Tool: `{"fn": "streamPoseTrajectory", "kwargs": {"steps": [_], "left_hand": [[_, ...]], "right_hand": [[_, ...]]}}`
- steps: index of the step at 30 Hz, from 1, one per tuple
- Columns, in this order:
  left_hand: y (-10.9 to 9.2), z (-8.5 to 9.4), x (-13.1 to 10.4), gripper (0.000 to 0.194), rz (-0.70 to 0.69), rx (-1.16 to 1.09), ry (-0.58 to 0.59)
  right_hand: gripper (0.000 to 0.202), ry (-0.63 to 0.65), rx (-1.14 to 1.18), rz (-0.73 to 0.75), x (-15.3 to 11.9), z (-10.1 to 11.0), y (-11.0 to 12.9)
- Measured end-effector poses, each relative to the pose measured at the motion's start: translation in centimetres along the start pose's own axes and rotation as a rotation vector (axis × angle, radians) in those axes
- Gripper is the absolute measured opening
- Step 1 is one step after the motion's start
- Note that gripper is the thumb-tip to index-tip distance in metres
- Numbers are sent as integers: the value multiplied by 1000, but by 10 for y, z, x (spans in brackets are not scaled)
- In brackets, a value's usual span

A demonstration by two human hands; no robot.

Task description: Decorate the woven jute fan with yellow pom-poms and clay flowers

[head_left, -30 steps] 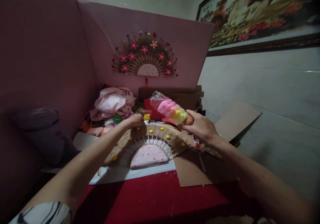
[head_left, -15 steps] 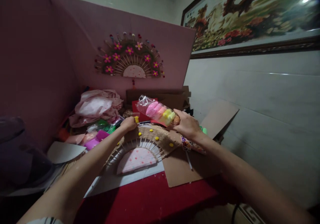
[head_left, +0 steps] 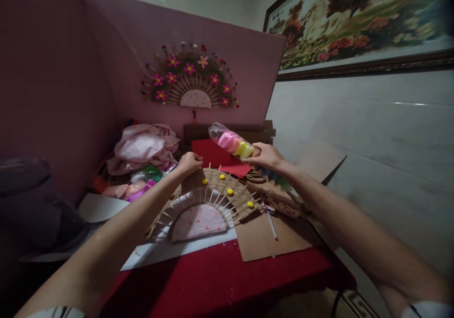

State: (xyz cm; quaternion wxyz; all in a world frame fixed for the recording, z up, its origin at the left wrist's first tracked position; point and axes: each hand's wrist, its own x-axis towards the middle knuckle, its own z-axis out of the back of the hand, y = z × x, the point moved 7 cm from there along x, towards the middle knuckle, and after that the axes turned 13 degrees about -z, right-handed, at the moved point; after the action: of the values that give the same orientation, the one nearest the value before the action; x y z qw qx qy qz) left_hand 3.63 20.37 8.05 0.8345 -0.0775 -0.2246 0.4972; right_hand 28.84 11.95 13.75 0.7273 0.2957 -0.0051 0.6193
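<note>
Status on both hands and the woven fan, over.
Right hand holds clear bag, pink and yellow inside. Left hand closed near far edge of woven fan, contents unclear. Fan on white sheet; left forearm hides part.

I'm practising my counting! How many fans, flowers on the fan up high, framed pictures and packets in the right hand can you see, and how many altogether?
Fans: 2 (table fan, hanging fan)
Flowers on the hanging fan: 9
Framed picture: 1
See-through packet in the right hand: 1
Total: 13
</note>
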Motion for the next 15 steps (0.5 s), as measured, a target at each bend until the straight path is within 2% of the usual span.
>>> {"fn": "streamPoseTrajectory", "kwargs": {"steps": [4,6,11,13,15], "left_hand": [[-22,28,-12,23,-88,-46,-96],[-34,40,-20,22,-140,-60,-125],[-57,60,-45,20,-266,-92,-185],[-63,66,-54,20,-318,-115,-226],[-66,70,-61,20,-351,-136,-248]], "right_hand": [[35,109,-103,81,21,-18,11],[32,206,-80,132,25,-32,21],[41,708,157,202,20,-81,52],[40,834,164,228,18,-96,66],[36,908,168,253,17,-108,80]]}}
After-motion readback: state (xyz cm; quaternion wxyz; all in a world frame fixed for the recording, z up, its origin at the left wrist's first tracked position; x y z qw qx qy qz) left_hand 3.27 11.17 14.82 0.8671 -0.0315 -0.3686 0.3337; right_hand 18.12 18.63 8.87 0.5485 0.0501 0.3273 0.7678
